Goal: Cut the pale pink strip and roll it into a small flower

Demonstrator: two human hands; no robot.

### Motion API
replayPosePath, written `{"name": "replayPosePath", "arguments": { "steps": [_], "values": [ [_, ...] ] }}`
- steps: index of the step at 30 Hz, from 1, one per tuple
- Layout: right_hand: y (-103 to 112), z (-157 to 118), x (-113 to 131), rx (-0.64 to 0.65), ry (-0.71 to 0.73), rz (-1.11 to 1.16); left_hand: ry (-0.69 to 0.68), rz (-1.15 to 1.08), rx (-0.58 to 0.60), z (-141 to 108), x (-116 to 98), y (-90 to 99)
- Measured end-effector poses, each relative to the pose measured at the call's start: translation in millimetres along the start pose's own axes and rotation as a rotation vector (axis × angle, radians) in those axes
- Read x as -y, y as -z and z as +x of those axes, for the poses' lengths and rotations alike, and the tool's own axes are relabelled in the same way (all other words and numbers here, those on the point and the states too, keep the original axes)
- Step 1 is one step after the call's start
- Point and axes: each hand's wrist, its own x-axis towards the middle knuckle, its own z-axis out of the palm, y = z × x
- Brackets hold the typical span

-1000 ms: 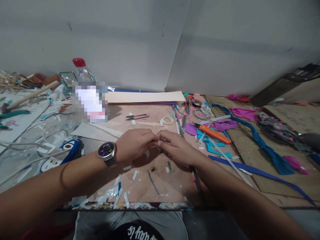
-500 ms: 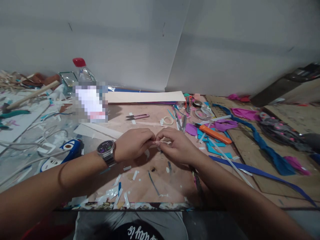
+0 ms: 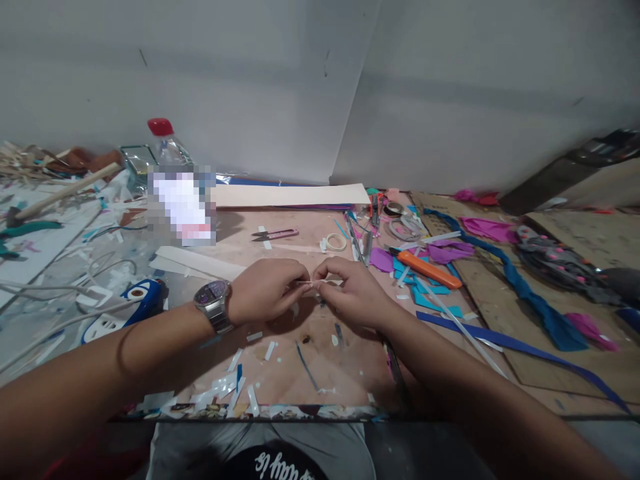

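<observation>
My left hand (image 3: 273, 290), with a watch on its wrist, is pinched closed over the middle of the table. My right hand (image 3: 350, 292) meets it fingertip to fingertip, also pinched. Between them runs a thin pale strip (image 3: 306, 283), small and partly hidden by the fingers of both hands. A pale paper strip (image 3: 200, 262) lies just beyond my left wrist. Thread snips (image 3: 275, 234) and a roll of tape (image 3: 336, 241) rest behind the hands.
An orange cutter (image 3: 430, 269) lies among blue and purple scraps at the right. A blue-and-white power strip (image 3: 123, 310) with cables is at the left. A capped bottle (image 3: 170, 143) stands behind the blurred phone (image 3: 180, 207). Long cream board (image 3: 290, 195) lies at the back.
The fingertips have shifted slightly, and more of the thin pale strip shows between them. Both hands stay in nearly the same place.
</observation>
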Motion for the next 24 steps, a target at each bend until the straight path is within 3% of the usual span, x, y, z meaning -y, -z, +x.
{"name": "replayPosePath", "arguments": {
  "steps": [5,15,24],
  "values": [
    [2,0,0,-0.035,0.104,-0.027,0.007,-0.03,0.034,0,3,5.8],
    [12,8,-2,-0.13,-0.118,0.088,0.078,0.048,-0.032,2,15,20.7],
    [12,11,-7,-0.099,-0.15,0.176,0.24,0.331,-0.05,2,23,18.2]
  ]
}}
